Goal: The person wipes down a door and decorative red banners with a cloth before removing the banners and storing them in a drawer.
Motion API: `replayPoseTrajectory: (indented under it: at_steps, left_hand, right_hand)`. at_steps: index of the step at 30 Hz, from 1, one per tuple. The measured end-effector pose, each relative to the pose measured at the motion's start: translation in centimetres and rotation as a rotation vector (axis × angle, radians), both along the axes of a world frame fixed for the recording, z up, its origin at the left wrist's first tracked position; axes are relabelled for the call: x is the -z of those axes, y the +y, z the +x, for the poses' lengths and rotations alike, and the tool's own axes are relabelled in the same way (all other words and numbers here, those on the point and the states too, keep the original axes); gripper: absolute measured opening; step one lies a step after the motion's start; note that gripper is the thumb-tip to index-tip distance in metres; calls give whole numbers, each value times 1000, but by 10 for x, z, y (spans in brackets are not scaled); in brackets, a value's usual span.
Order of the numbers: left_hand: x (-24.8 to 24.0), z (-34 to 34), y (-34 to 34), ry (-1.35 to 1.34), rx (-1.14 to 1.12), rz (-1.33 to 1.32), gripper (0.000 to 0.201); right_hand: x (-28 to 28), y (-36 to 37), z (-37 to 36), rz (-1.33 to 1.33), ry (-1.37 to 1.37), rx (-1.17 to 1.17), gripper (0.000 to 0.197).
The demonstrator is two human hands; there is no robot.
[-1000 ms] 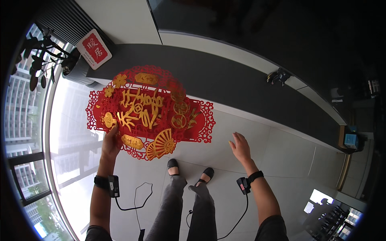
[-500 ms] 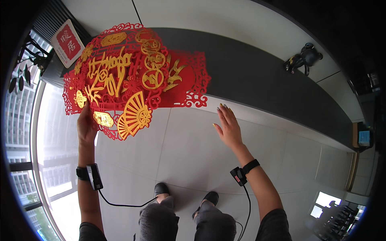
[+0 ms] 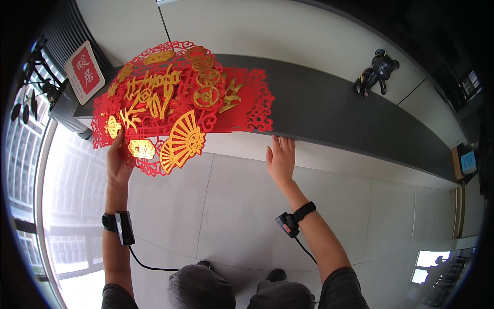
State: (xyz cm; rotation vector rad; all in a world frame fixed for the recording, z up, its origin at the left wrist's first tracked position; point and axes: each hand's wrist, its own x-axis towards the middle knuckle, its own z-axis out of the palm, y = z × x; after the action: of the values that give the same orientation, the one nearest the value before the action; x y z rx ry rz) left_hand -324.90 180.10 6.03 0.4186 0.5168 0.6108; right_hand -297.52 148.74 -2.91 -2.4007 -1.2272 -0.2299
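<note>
Left hand [image 3: 119, 164] gripping the lower left edge of a red and gold paper cutout [image 3: 177, 103], held up over the dark ledge [image 3: 329, 110]; right hand [image 3: 281, 160] open, fingers spread flat, just below the cutout's right end; black bear figurine [image 3: 374, 72] farther right on the ledge.

I see a pale tiled floor [image 3: 247, 216] filling the lower middle of the frame. A long dark grey ledge [image 3: 334, 113] crosses the upper middle beneath a light wall [image 3: 267, 28]. Bright daylight pours through the window [image 3: 31, 170] on the left. A small black figurine [image 3: 374, 72] stands at upper right.
</note>
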Motion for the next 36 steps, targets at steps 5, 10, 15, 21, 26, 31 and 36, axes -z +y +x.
replayPoseTrajectory:
  at_steps: [5, 10, 15, 21, 26, 31, 36]
  left_hand:
    - [-2, 5, 1, -1, -3, 24, 32]
    - [7, 5, 5, -61, -11, 16, 33]
    - [4, 10, 6, -77, -20, 13, 34]
    - [1, 11, 5, -82, -25, 13, 35]
    - [-2, 11, 6, -32, -32, 39, 34]
    - [-2, 10, 10, -83, 29, 29, 35]
    - [-7, 6, 5, -109, -10, 20, 32]
  right_hand:
    - [1, 31, -1, 78, -22, 93, 46]
    - [3, 55, 1, 139, -28, 183, 47]
    - [10, 60, -8, 158, 3, 181, 44]
    - [32, 60, -26, 229, 14, 176, 40]
    - [46, 65, -33, 300, 40, 171, 28]
    - [48, 57, -48, 354, 93, 112, 19]
    - [42, 68, -66, 389, 160, -48, 20]
